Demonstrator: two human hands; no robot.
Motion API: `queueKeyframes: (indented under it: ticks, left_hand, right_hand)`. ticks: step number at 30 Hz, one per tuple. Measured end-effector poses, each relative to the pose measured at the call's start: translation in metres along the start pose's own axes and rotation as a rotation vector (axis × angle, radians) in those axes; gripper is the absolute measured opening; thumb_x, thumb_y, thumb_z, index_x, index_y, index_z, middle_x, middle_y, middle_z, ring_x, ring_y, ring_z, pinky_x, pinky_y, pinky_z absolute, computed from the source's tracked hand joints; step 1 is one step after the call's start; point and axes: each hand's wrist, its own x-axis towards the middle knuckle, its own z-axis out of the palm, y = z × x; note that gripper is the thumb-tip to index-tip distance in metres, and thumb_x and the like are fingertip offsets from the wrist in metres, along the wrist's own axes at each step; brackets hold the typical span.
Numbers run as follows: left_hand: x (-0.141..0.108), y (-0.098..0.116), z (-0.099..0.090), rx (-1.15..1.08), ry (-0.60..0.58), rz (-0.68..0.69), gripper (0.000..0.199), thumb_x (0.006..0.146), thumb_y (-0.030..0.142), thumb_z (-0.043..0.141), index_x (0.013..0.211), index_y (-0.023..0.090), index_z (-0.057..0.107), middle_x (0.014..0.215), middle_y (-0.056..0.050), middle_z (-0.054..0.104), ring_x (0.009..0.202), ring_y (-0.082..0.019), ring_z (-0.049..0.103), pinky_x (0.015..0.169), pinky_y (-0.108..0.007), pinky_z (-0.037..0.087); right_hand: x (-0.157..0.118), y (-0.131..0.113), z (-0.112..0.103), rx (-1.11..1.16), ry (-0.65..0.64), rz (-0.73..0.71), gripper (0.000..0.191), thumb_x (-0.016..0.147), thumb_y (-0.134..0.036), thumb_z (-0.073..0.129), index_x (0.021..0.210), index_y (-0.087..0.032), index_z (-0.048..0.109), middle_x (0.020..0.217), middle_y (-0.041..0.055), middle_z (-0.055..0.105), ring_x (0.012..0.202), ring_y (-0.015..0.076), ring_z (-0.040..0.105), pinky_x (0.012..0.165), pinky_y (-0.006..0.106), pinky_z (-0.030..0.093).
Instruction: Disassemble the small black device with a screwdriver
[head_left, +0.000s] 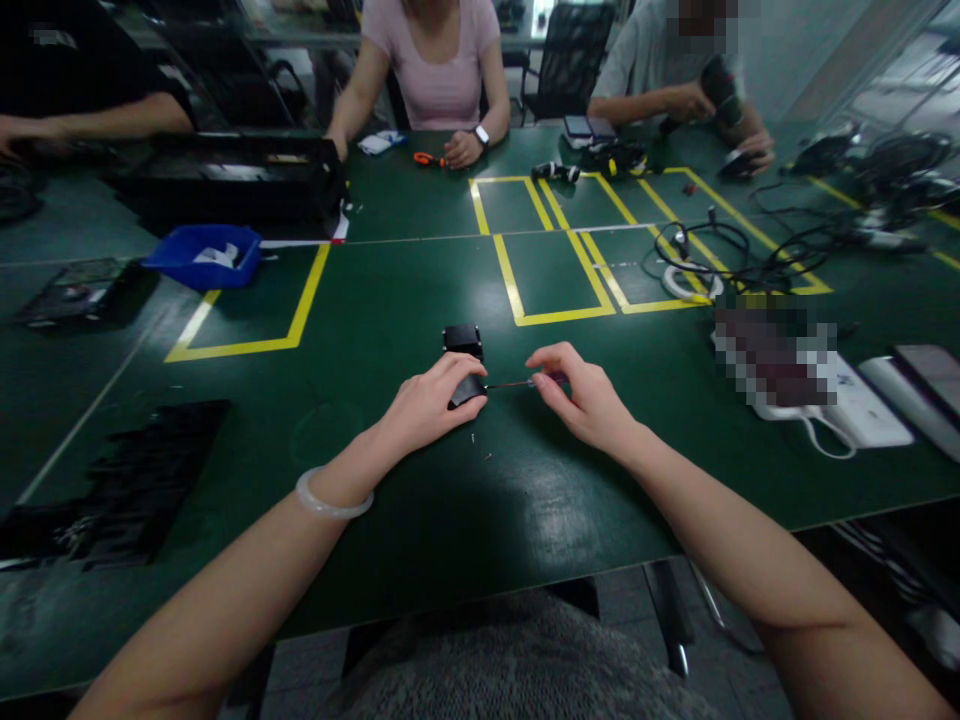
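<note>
My left hand (433, 402) is closed round a small black part (468, 391) on the green table (390, 540). To its right my right hand (574, 395) pinches a thin screwdriver (517, 384), whose tip meets the right side of the black part. Just beyond my left fingers sits another black piece (462, 338), flat on the table. Two tiny screws (473, 438) lie on the near side of my left hand.
A blue tray (169, 262) and black boards (150, 470) are at the left. Cables (757, 250) and a white power strip (862, 405) lie at the right. Across the table, people sit; one holds a dark tool (721, 90).
</note>
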Motion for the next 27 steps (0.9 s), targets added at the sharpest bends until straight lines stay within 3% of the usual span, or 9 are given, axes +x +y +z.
queueKeyframes:
  ticks: [5, 11, 17, 22, 27]
  left_hand:
    - [-0.0002, 0.0006, -0.0006, -0.006, -0.010, -0.005, 0.032, 0.093, 0.038, 0.056, 0.123, 0.026, 0.054, 0.137, -0.004, 0.056, 0.119, -0.026, 0.061, 0.097, -0.043, 0.054]
    - [-0.0005, 0.0005, -0.0023, -0.007, -0.014, -0.009, 0.031, 0.093, 0.038, 0.055, 0.122, 0.026, 0.054, 0.137, -0.005, 0.056, 0.120, -0.026, 0.061, 0.097, -0.043, 0.054]
    - [0.0000, 0.0006, -0.0013, -0.002, -0.011, -0.005, 0.032, 0.093, 0.039, 0.055, 0.122, 0.026, 0.054, 0.137, -0.005, 0.056, 0.120, -0.026, 0.061, 0.096, -0.043, 0.054]
    - [-0.0002, 0.0008, -0.0014, -0.005, -0.010, -0.001, 0.031, 0.093, 0.039, 0.054, 0.122, 0.026, 0.054, 0.136, -0.005, 0.056, 0.120, -0.026, 0.061, 0.096, -0.042, 0.054]
    - [-0.0005, -0.0001, -0.0011, -0.001, -0.012, -0.005, 0.032, 0.093, 0.039, 0.054, 0.123, 0.026, 0.054, 0.137, -0.005, 0.056, 0.119, -0.027, 0.061, 0.095, -0.043, 0.054]
  right_hand:
    - [0.0005, 0.0008, -0.0005, -0.021, -0.033, 0.025, 0.015, 0.100, -0.033, 0.047, 0.097, -0.022, 0.057, 0.077, 0.0006, 0.065, 0.064, 0.0137, 0.063, 0.061, 0.025, 0.045]
    - [0.0006, 0.0003, 0.0002, 0.016, 0.012, 0.025, 0.015, 0.098, -0.027, 0.047, 0.109, -0.022, 0.055, 0.091, 0.0038, 0.068, 0.076, 0.0153, 0.066, 0.070, 0.026, 0.049]
    - [0.0012, 0.0009, -0.0011, 0.002, -0.028, 0.060, 0.014, 0.099, -0.033, 0.049, 0.097, -0.022, 0.057, 0.078, 0.0010, 0.066, 0.066, 0.0143, 0.064, 0.063, 0.025, 0.046]
    - [0.0017, 0.0012, -0.0002, 0.028, 0.010, 0.043, 0.015, 0.098, -0.028, 0.048, 0.109, -0.022, 0.055, 0.093, 0.0046, 0.069, 0.076, 0.0159, 0.066, 0.070, 0.027, 0.050]
    - [0.0017, 0.0027, 0.0001, 0.023, -0.012, 0.071, 0.013, 0.099, -0.033, 0.050, 0.097, -0.022, 0.057, 0.080, 0.0012, 0.066, 0.067, 0.0139, 0.063, 0.064, 0.025, 0.046]
